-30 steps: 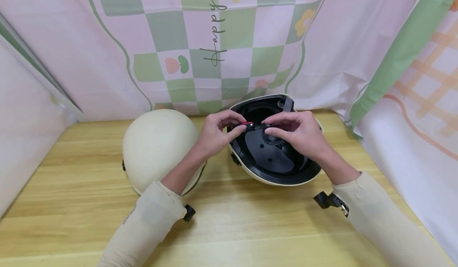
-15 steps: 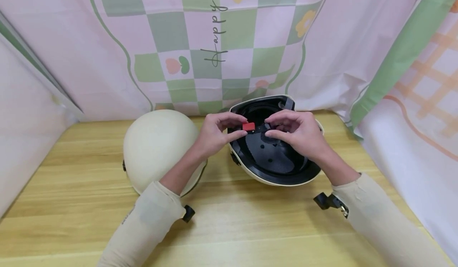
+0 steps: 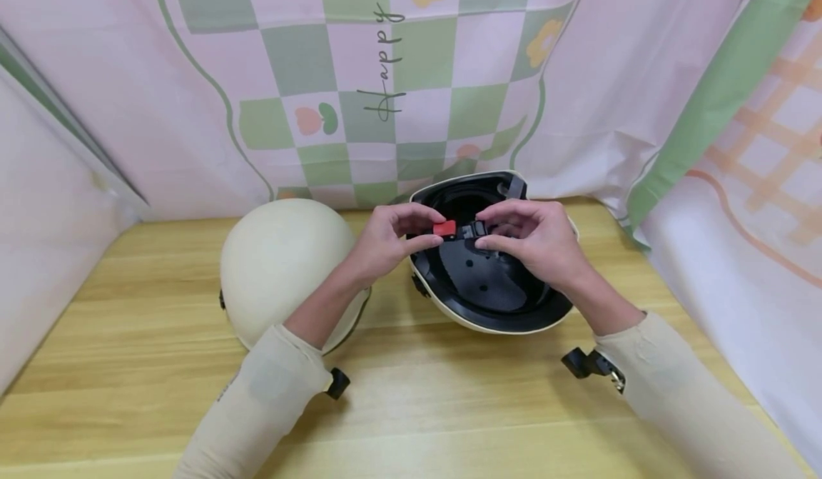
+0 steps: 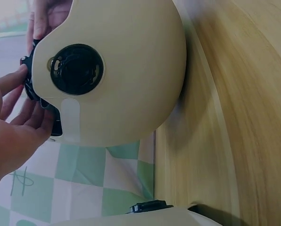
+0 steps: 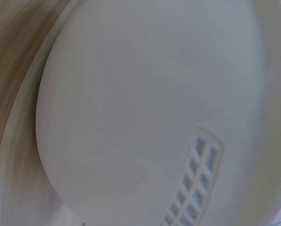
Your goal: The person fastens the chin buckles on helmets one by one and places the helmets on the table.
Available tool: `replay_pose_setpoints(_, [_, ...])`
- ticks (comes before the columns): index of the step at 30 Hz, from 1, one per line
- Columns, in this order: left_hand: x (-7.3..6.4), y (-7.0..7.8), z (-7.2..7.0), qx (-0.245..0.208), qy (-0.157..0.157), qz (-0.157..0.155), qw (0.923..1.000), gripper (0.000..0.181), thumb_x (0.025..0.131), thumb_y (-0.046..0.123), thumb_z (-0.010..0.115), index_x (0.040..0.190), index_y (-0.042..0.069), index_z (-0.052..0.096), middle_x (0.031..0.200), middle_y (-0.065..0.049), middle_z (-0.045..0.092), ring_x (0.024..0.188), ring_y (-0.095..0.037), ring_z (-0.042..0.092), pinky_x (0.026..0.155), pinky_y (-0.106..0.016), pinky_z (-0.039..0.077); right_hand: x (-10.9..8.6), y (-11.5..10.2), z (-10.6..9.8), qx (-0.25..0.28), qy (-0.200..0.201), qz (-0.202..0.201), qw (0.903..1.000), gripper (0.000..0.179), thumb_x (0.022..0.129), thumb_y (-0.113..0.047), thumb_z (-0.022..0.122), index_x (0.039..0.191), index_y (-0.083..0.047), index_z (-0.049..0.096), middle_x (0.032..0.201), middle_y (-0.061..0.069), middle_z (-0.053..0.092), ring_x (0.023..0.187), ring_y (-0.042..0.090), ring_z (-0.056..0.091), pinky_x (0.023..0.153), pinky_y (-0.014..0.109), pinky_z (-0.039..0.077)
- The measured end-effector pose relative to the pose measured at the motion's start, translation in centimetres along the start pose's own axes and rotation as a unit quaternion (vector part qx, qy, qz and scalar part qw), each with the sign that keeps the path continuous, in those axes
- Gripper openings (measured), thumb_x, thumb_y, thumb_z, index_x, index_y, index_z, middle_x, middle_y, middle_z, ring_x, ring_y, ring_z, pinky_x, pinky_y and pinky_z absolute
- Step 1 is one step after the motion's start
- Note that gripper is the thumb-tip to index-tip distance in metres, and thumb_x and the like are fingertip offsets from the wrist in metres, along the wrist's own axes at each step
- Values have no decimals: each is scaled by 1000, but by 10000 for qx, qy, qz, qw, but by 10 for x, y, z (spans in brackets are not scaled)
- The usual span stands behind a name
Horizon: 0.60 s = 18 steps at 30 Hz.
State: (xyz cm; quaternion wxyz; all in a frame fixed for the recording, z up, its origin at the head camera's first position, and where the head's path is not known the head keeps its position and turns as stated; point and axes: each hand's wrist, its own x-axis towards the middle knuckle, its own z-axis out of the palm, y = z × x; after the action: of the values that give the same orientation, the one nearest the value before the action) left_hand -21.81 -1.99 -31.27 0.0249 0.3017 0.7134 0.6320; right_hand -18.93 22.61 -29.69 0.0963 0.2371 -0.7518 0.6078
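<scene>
An upturned cream helmet with a black lining lies in front of me, right of centre. Over its opening, my left hand pinches the red-tabbed buckle half between thumb and fingers. Facing it, my right hand pinches the black buckle half of the chin strap. The two halves sit very close together; whether they are joined I cannot tell. In the left wrist view, the helmet's side shows a round black disc. The right wrist view has only the shell with vent slots; the hand is hidden there.
A second cream helmet stands dome up on the wooden table, left of the first and beside my left forearm. A patterned curtain hangs behind both helmets.
The red tab turned from edge-on to facing up, its flat side showing. The black buckle half has tilted to show more between the right fingers. Both helmets stay put.
</scene>
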Motion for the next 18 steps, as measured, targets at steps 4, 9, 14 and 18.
replay_pose_setpoints(4, [1, 1, 1, -113, 14, -154, 9998, 25, 92, -3, 76, 116, -7, 72, 112, -17, 74, 95, -20, 70, 83, -28, 57, 0, -1, 1, -171, -10, 241, 9996, 32, 78, 22, 79, 107, 19, 69, 98, -5, 76, 75, 10, 72, 71, 22, 60])
replay_pose_setpoints(9, [1, 0, 1, -277, -19, -232, 9993, 24, 91, -5, 76, 114, -8, 73, 112, -18, 74, 91, -16, 70, 79, -23, 56, 0, -2, 1, -263, -38, 502, 9984, 33, 78, 19, 80, 109, 20, 69, 98, -7, 76, 76, 9, 72, 71, 22, 60])
replay_pose_setpoints(14, [1, -2, 2, -338, -53, -131, 9993, 23, 90, -7, 76, 113, -9, 73, 112, -19, 74, 89, -13, 69, 79, -22, 55, 0, -2, 1, -688, -92, 612, 9957, 28, 81, 9, 84, 106, 12, 73, 95, -1, 74, 75, 9, 70, 67, 19, 57])
replay_pose_setpoints(18, [1, -3, 4, -370, -8, -93, 9993, 24, 89, -8, 77, 112, -10, 73, 111, -19, 74, 88, -12, 69, 79, -22, 56, 0, -1, 1, -1095, -90, 586, 9922, 26, 81, 3, 86, 105, 6, 76, 95, 5, 73, 74, 10, 66, 64, 20, 53])
